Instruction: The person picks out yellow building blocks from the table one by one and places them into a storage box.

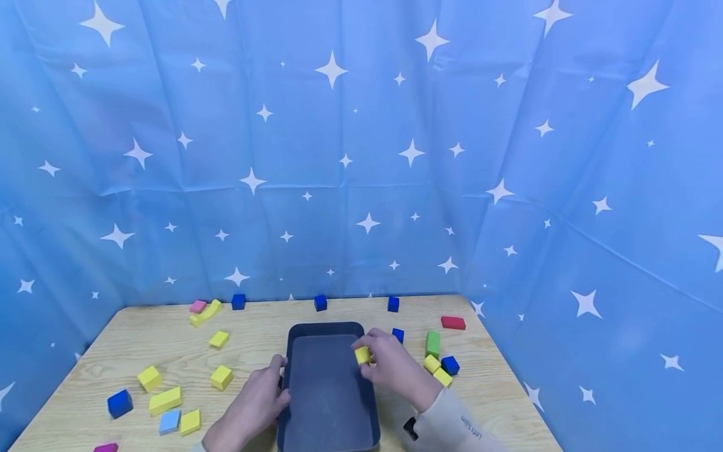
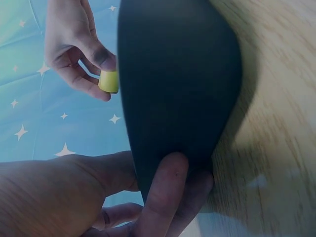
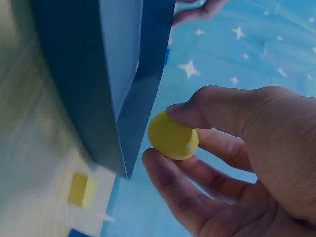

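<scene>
My left hand (image 1: 257, 397) grips the left wall of a dark grey rectangular tray (image 1: 324, 398), with fingers (image 2: 170, 190) against its outer side and the thumb at the rim. Nothing lies on the part of the tray floor that shows. Over the tray's right rim, my right hand (image 1: 393, 364) pinches a yellow cylinder block (image 3: 173, 136) between thumb and fingertips. In the right wrist view the cylinder's round end faces the camera, beside the tray wall.
Left of the tray lie several yellow blocks (image 1: 166, 400), a blue cube (image 1: 120, 403) and a light blue block (image 1: 169, 422). On the right are a green block (image 1: 432, 344), a red block (image 1: 454, 322), two yellow blocks and blue cubes (image 1: 450, 365). More blue cubes (image 1: 321, 302) line the back edge.
</scene>
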The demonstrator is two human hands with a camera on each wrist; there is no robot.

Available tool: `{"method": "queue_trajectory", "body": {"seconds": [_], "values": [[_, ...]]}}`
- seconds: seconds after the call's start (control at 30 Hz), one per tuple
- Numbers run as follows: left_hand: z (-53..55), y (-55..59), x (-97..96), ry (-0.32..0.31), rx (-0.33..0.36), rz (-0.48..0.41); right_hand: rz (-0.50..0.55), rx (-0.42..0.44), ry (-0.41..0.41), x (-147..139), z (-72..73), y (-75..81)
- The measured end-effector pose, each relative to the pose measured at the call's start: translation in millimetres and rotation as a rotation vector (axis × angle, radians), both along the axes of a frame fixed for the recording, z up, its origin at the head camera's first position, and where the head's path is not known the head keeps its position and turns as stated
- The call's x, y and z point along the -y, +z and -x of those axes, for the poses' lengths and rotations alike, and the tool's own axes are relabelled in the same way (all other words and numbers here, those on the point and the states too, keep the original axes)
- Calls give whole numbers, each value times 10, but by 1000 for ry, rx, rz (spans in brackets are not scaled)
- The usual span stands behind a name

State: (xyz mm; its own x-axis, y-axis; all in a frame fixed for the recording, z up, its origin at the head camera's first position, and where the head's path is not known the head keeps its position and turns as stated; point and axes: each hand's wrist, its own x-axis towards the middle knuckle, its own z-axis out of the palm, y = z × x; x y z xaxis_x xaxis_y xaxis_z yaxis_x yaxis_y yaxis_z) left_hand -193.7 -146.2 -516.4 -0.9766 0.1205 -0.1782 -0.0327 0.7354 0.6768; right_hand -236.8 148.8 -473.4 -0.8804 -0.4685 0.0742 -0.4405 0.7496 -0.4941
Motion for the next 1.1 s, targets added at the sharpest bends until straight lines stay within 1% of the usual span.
{"method": "queue_trajectory", "body": {"seconds": [0.23, 0.53, 0.67, 0.77, 0.9, 1.1], "values": [[-4, -3, 7, 9, 1, -7, -26, 74, 32, 159, -157, -72], [12, -22, 2, 20, 7, -22, -83, 178, 22, 272, -249, -156], [3, -34, 10, 23, 12, -21, -125, 173, 23, 301, -283, -156], [-5, -36, 8, 19, 4, -29, -144, 145, 27, 298, -304, -157], [-10, -37, 6, 15, 4, -42, -137, 118, 31, 261, -329, -157], [-16, -44, 16, 12, -13, -39, -109, 116, 16, 212, -321, -129]]}}
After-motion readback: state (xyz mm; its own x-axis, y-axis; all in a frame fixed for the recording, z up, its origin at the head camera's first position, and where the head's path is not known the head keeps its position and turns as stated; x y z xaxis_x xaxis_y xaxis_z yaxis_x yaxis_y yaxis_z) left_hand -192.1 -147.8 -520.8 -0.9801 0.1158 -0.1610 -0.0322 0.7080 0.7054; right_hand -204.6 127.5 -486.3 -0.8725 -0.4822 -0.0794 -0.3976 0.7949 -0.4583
